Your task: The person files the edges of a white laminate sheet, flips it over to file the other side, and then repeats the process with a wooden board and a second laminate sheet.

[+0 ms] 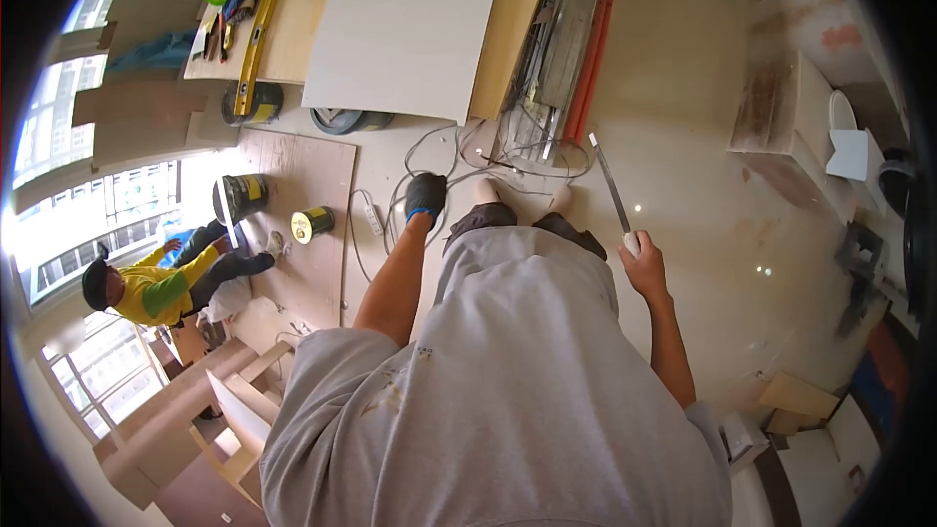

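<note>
My right hand (642,265), bare, is closed around the pale end of a long thin grey strip (614,182). The strip slants up and to the left over the floor and ends in a small white tip; its exact kind is not clear. My left hand (427,197) wears a black glove with a blue cuff and hangs above a grey cable (395,197). Its fingers are too dark to make out. Ahead of me, a white board (400,34) lies on a light wooden panel (283,49).
Red and grey metal lengths (592,49) lie right of the panel, a yellow spirit level (260,39) on its left. A power strip (372,214) and paint tin (312,224) stand left. A person in a yellow shirt (161,288) sits by the windows. A white-topped cabinet (781,127) is right.
</note>
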The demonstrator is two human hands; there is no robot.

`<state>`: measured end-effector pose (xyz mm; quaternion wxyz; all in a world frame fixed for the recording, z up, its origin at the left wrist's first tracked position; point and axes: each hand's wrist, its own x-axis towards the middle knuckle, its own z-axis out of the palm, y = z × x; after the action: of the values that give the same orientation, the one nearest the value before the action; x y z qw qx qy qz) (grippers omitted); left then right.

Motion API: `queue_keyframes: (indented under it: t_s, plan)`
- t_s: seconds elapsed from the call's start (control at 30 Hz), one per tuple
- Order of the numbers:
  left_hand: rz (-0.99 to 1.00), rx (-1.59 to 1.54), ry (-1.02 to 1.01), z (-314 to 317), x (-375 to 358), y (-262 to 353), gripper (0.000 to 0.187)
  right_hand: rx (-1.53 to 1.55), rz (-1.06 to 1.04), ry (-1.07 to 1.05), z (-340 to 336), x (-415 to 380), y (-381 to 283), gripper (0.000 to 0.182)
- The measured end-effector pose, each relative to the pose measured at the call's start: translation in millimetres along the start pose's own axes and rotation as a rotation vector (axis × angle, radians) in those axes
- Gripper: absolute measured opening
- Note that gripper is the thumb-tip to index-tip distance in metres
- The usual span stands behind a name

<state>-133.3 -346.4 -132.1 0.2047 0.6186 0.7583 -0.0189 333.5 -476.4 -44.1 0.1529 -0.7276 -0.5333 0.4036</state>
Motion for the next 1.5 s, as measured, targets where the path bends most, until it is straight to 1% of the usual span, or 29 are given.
queue_keyframes:
  t_s: [0.03, 0.07, 0.1, 0.13, 0.17, 0.23, 0.3, 0.33, 0.4, 0.47, 0.5, 0.57, 0.6, 0.63, 0.73, 0.8, 0.9, 0.93, 0.97, 1.0, 1.03, 1.07, 1.1, 1.13, 1.17, 1.23, 1.33, 1.43, 1.5]
  plan:
    - [-0.084, 0.036, -0.079, -37, -5, 9, 0.04, 0.011, 0.02, 0.009, 5, -2, -1, 0.034]
    - [-0.143, -0.139, 0.026, -56, -11, 8, 0.043, 0.013, 0.061, -0.014, 8, -4, -4, 0.033]
    - [-0.089, -0.07, 0.072, -70, -6, 1, 0.041, 0.012, 0.104, -0.039, 9, -8, -9, 0.032]
    - [0.04, -0.15, 0.215, -90, -6, 3, 0.038, 0.009, 0.146, -0.065, 13, -13, -14, 0.032]
    - [0.17, -0.235, 0.358, -114, -4, 8, 0.036, 0.024, 0.118, -0.036, 21, -18, -13, 0.033]
    - [0.411, -0.302, 0.511, -161, 13, 16, 0.04, 0.041, 0.051, 0.024, 39, -24, -13, 0.035]
    - [0.589, 0.008, 0.478, -208, 36, 28, 0.061, 0.282, 0.277, -0.021, 48, -26, -45, 0.035]
    - [0.643, 0.125, 0.39, -216, 50, 26, 0.065, 0.403, 0.395, -0.042, 55, -28, -61, 0.035]
    - [0.779, 0.366, 0.209, -226, 82, 19, 0.075, 0.255, 0.248, 0.028, 90, -20, -48, 0.029]
    - [0.96, 0.351, 0.235, -220, 114, 3, 0.079, 0.14, 0.165, 0.12, 123, -16, -55, 0.024]
    - [1.061, 0.333, 0.246, -212, 128, -2, 0.081, 0.204, 0.188, 0.195, 144, -23, -68, 0.024]
    - [1.074, 0.28, 0.282, -200, 133, -7, 0.083, 0.285, 0.203, 0.32, 172, -34, -100, 0.023]
    - [1.062, 0.291, 0.283, -199, 131, -6, 0.083, 0.545, 0.361, 0.3, 172, -43, -142, 0.023]
    - [1.05, 0.313, 0.286, -201, 129, -5, 0.083, 0.54, 0.395, 0.297, 179, -50, -151, 0.026]
    - [1.037, 0.342, 0.336, -185, 125, -2, 0.074, 0.613, 0.505, 0.323, 206, -67, -190, 0.033]
    - [1.054, 0.335, 0.36, -175, 119, 11, 0.069, 0.568, 0.512, 0.395, 228, -77, -193, 0.033]
    - [1.11, 0.192, 0.225, -185, 115, 24, 0.069, 0.604, 0.552, 0.411, 240, -85, -210, 0.026]
    - [1.171, 0.194, 0.178, -190, 127, 25, 0.053, 0.632, 0.562, 0.388, 239, -85, -212, 0.023]
    - [1.442, 0.177, 0.302, -190, 158, 12, 0.034, 0.667, 0.551, 0.382, 240, -87, -210, 0.023]
    - [1.346, 0.173, 0.401, -189, 180, 4, 0.023, 0.709, 0.534, 0.381, 240, -87, -205, 0.023]
    - [1.231, 0.226, 0.451, -204, 204, -10, 0.02, 0.762, 0.518, 0.389, 244, -80, -204, 0.024]
    - [1.089, 0.384, 0.39, -215, 235, -33, 0.032, 0.848, 0.469, 0.404, 254, -75, -206, 0.023]
    - [0.766, 0.203, 0.401, -226, 247, -44, 0.056, 0.935, 0.43, 0.422, 264, -71, -205, 0.022]
    - [0.638, 0.303, 0.276, -245, 262, -53, 0.077, 1.014, 0.39, 0.44, 271, -68, -204, 0.023]
    - [0.599, 0.258, 0.24, -257, 281, -62, 0.081, 1.084, 0.345, 0.464, 273, -64, -204, 0.023]
    - [0.622, 0.226, 0.175, -274, 316, -72, 0.084, 1.244, 0.383, 0.428, 271, -55, -231, 0.022]
    - [0.601, 0.326, 0.167, -292, 332, -50, 0.088, 1.489, 0.455, 0.398, 276, -33, -279, 0.02]
    - [0.686, 0.399, 0.186, -298, 365, -26, 0.091, 1.809, 0.497, 0.411, 303, 11, -322, 0.018]
    - [0.726, 0.377, 0.189, -299, 388, -11, 0.093, 1.937, 0.519, 0.382, 322, 46, -346, 0.02]
